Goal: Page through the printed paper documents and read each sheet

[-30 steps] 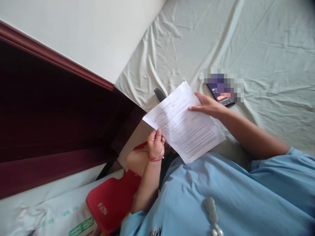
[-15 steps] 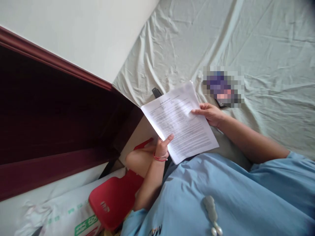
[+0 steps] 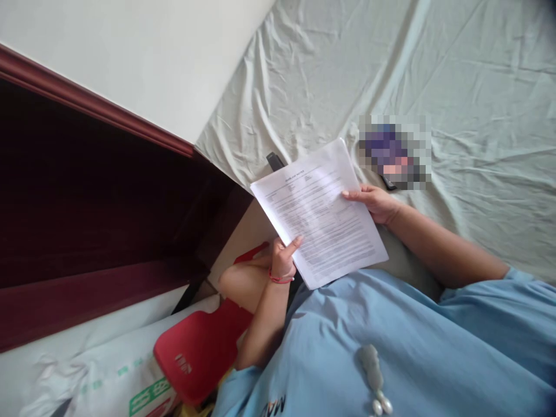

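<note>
A stack of printed papers [image 3: 321, 220] is held tilted over my lap, its top sheet covered in small lines of text too fine to read. My left hand [image 3: 284, 256] grips the lower left edge, thumb on top of the sheet and fingers hidden beneath; a red cord bracelet circles that wrist. On the opposite edge, my right hand [image 3: 374, 201] pinches the papers with its thumb over the print and its other fingers underneath. Just past the top edge of the stack, a small dark object [image 3: 274, 161] pokes out on the bedsheet.
A pale, wrinkled sheet [image 3: 313, 69] spreads across the bed, with a pixelated phone-like item [image 3: 391, 153] to the right of the papers. Dark red wooden furniture [image 3: 99, 191] stands at left. Below it lie a red plastic seat or stool [image 3: 200, 347] and a white printed bag [image 3: 113, 370].
Both hands keep their hold on the papers. The stack has shifted very slightly, its upper right corner a little higher; the view has moved a touch.
</note>
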### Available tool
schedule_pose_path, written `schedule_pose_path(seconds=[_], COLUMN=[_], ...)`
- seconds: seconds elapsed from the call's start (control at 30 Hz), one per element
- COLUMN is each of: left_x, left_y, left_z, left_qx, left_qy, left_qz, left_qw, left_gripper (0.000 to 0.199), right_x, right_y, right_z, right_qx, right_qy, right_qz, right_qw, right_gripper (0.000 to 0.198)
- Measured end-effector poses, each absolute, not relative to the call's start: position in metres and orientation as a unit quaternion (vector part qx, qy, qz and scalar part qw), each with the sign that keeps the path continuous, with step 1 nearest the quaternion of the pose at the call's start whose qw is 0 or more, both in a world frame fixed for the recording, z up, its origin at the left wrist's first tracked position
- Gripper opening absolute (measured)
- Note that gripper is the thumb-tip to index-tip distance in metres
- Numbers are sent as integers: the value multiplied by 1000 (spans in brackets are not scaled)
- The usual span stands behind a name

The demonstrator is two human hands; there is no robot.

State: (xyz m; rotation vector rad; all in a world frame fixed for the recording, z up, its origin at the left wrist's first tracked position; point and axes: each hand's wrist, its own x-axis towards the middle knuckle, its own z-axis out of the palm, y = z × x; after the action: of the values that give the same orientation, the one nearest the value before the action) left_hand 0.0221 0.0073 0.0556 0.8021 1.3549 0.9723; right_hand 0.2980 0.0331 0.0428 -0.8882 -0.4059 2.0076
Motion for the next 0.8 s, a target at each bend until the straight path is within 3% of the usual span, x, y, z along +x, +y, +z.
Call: schedule_pose_path(seconds=[0.27, 0.5, 0.8], left_x=[31, 24, 25], left_y=[7, 1, -9], left_z=[63, 64, 59], left_qx=[349, 432, 397], left_qy=[586, 558, 559], left_qz=[412, 392, 328], left_qw=[604, 589, 650], left_gripper=[57, 48, 62], right_x=[297, 298, 301], right_y=[34, 33, 35], right_z=[38, 45, 46], right_qx=[-349, -352, -414], right_qy=[-188, -190, -158], right_qz=[799, 803, 757], right_qw=[452, 443, 480], right_gripper=[47, 49, 45])
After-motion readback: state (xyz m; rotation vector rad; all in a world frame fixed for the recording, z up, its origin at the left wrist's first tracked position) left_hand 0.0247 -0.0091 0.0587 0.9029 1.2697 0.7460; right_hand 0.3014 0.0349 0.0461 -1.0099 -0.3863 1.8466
